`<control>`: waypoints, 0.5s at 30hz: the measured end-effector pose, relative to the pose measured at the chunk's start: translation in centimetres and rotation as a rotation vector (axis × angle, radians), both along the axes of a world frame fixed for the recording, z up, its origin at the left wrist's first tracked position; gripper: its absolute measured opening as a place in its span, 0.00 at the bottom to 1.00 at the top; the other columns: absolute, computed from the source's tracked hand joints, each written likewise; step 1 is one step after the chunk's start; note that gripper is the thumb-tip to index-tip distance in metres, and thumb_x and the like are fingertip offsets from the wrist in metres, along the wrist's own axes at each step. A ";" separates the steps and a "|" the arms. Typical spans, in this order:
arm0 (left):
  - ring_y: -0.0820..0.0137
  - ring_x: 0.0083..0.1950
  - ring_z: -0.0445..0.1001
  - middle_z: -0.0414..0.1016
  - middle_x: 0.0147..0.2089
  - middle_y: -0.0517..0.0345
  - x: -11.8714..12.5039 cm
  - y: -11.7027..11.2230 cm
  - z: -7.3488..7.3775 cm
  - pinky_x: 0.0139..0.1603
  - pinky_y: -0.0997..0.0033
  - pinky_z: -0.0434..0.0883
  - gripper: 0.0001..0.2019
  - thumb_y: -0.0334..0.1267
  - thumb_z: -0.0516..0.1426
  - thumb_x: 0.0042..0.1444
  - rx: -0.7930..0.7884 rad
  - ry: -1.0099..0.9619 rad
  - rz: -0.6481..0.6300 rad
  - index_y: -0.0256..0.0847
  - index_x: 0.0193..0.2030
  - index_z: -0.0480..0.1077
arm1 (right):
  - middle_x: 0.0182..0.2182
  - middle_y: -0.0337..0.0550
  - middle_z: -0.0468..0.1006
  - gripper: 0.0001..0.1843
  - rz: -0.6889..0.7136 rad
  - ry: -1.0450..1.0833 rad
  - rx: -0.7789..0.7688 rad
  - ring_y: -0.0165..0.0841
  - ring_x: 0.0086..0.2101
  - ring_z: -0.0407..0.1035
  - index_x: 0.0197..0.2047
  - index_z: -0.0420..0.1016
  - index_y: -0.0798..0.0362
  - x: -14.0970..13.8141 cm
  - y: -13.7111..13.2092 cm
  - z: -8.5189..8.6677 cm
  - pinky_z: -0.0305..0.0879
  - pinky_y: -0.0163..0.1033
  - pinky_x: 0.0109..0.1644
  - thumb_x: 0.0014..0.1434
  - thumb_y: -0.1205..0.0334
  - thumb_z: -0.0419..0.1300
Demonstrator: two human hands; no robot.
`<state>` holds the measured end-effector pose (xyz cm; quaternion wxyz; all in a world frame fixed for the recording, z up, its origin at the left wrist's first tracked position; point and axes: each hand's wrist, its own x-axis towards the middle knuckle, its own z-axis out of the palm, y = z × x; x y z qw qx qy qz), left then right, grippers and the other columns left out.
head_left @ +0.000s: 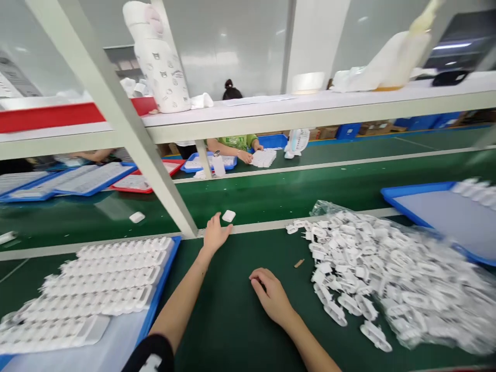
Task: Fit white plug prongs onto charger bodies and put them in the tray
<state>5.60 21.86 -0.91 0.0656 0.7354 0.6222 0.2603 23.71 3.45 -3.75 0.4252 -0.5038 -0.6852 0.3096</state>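
My left hand [216, 235] reaches over the pale strip at the edge of the green conveyor, thumb and fingers apart. Just beyond its fingertips a small white square plastic piece [229, 216] lies on the belt; whether they touch is hard to tell. Over the green tabletop [232, 320], my right hand [272, 297] is loosely curled, a gap showing between thumb and fingers and nothing visible in it. To its right spreads a heap of white plastic parts [356, 258], partly in a clear plastic bag [437, 294].
At left, a blue-rimmed tray [155, 310] carries rows of white pieces [96, 281]. A post [155, 165] and shelf [271, 116] rise ahead. Another white piece [137, 217] lies on the belt. A blue tray [422, 204] stands right. Across the conveyor, a person's hands [245, 156] handle white parts.
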 end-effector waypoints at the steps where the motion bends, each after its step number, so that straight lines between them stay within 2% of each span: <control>1: 0.50 0.59 0.62 0.62 0.60 0.39 1.6 2.2 -0.4 0.54 0.52 0.63 0.32 0.48 0.56 0.52 -0.044 0.006 0.027 0.37 0.61 0.54 | 0.35 0.40 0.72 0.09 -0.029 -0.012 -0.006 0.34 0.38 0.65 0.37 0.68 0.49 0.8 -0.6 0.5 0.61 0.38 0.42 0.64 0.62 0.48; 3: 0.44 0.60 0.58 0.62 0.60 0.35 3.8 5.7 -1.2 0.55 0.46 0.60 0.36 0.49 0.60 0.47 -0.137 -0.027 0.052 0.36 0.60 0.56 | 0.36 0.39 0.72 0.08 -0.088 -0.047 -0.022 0.33 0.39 0.66 0.38 0.68 0.48 2.9 -1.8 1.4 0.61 0.37 0.44 0.64 0.63 0.49; 5: 0.42 0.61 0.58 0.65 0.57 0.34 4.9 7.8 -1.7 0.56 0.45 0.58 0.33 0.47 0.61 0.45 -0.202 -0.094 0.028 0.34 0.56 0.61 | 0.37 0.40 0.73 0.07 -0.172 -0.119 -0.038 0.33 0.40 0.66 0.38 0.68 0.48 5.7 -2.6 2.1 0.61 0.38 0.45 0.64 0.63 0.49; 8: 0.47 0.59 0.62 0.66 0.56 0.36 5.3 8.3 -2.3 0.55 0.52 0.62 0.27 0.45 0.58 0.50 -0.237 -0.215 -0.031 0.34 0.55 0.62 | 0.40 0.44 0.73 0.08 -0.375 -0.346 -0.083 0.36 0.41 0.67 0.42 0.68 0.50 10.7 -2.7 2.8 0.61 0.40 0.46 0.63 0.62 0.49; 11: 0.61 0.55 0.69 0.67 0.57 0.44 5.1 5.4 -3.0 0.51 0.65 0.67 0.29 0.45 0.53 0.55 -0.259 -0.383 -0.132 0.37 0.61 0.52 | 0.41 0.50 0.73 0.10 -0.622 -0.711 -0.150 0.43 0.44 0.65 0.44 0.69 0.54 14.7 -1.0 3.0 0.61 0.44 0.43 0.62 0.60 0.51; 13: 0.66 0.53 0.70 0.67 0.56 0.48 4.8 1.9 -3.5 0.51 0.68 0.68 0.31 0.43 0.54 0.54 -0.272 -0.576 -0.291 0.40 0.63 0.46 | 0.40 0.54 0.72 0.13 -0.739 -0.946 -0.172 0.48 0.46 0.62 0.40 0.71 0.56 15.8 0.7 2.5 0.60 0.46 0.42 0.60 0.55 0.54; 15: 0.67 0.55 0.69 0.66 0.56 0.51 4.2 -2.2 -4.0 0.55 0.67 0.66 0.33 0.41 0.55 0.53 -0.297 -0.715 -0.449 0.43 0.63 0.45 | 0.39 0.58 0.71 0.19 -0.804 -1.098 -0.172 0.51 0.46 0.60 0.36 0.73 0.58 15.9 2.3 1.8 0.58 0.48 0.41 0.58 0.48 0.56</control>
